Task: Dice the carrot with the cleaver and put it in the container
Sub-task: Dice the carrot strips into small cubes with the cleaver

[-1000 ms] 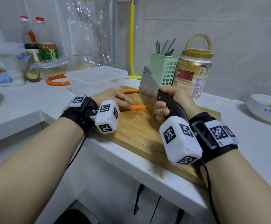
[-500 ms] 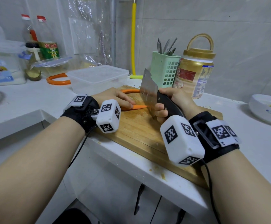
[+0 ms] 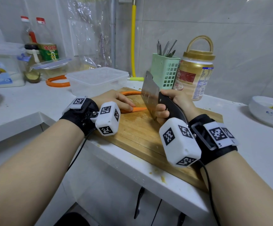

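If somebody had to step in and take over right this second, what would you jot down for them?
Right hand grips the black-handled steel cleaver, blade upright on the wooden cutting board.
Left hand holds down the orange carrot piece beside the blade; another long orange piece lies behind it.
Clear plastic container sits behind the board; no carrot is visible in it.
Done: no dice visible yet.
Left: dice everything, then transfer it to the container.

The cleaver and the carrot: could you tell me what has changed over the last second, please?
Almost nothing. The right hand holds the cleaver upright at the carrot strip's tip as before, the left hand pins the strip on the cutting board, and no new cut shows.
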